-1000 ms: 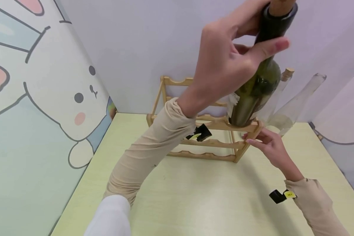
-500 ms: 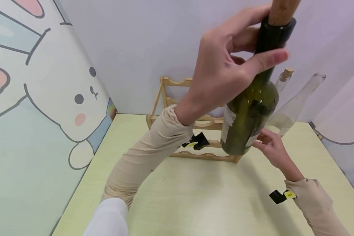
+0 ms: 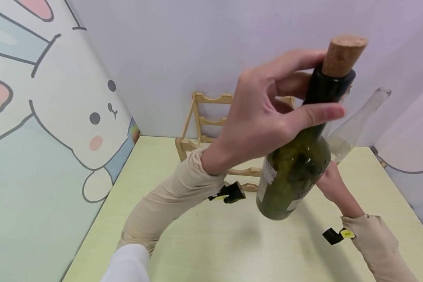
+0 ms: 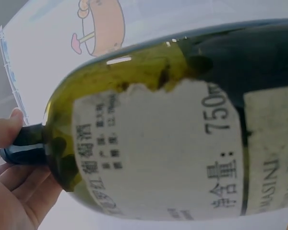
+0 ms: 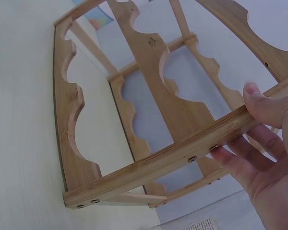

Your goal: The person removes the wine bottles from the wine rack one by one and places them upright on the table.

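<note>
My left hand (image 3: 296, 88) grips the dark neck of a green wine bottle (image 3: 296, 176) just under its cork (image 3: 343, 55). The bottle hangs in the air, tilted, in front of a wooden rack (image 3: 211, 98) and clear of it. In the left wrist view the bottle (image 4: 158, 153) fills the frame, with a torn white label and my fingers (image 4: 9, 191) at its neck. My right hand (image 3: 329, 182), half hidden behind the bottle, holds the rack's right end. In the right wrist view its thumb and fingers (image 5: 230, 155) pinch a rail of the rack (image 5: 149, 167).
The rack stands on a pale yellow-green table (image 3: 215, 243) against the back wall. An empty clear glass bottle (image 3: 356, 125) leans at the back right. A panel with a rabbit drawing (image 3: 56, 117) borders the table's left side.
The green bottle has come out of the rack's top row and moved down and toward me in my left hand. My right hand has stayed on the rack's end.
</note>
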Demonstrator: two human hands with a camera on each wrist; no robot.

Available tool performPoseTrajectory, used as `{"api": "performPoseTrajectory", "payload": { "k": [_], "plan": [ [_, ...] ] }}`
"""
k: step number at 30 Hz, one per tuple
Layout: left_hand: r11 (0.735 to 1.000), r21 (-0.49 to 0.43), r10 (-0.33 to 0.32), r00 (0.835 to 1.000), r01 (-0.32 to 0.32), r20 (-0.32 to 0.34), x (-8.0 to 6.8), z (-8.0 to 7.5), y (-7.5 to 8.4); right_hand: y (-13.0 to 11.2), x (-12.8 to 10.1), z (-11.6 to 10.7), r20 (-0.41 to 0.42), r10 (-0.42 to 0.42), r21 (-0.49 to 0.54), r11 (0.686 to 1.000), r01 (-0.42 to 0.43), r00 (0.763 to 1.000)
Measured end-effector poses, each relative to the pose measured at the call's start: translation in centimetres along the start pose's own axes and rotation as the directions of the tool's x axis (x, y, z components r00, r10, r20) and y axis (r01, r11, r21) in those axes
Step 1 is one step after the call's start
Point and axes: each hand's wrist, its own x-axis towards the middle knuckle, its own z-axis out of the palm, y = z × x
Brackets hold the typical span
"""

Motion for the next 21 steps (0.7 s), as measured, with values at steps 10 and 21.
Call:
{"api": "performPoseTrajectory", "payload": {
  "k": [10,21],
  "plan": [
    [0.991,-0.056,0.123,0.992,-0.122,0.017,-2.0,-0.1,1.2,0.3,0.1,-0.4,-0.006,-0.032,0.017,0.999,0.032,0.999],
    [0.997,0.049,0.053,0.999,-0.052,-0.015,-3.4,0.2,3.3,0.2,0.4,-0.2,0.111,-0.115,0.423,0.904,0.058,0.987]
  ]
}}
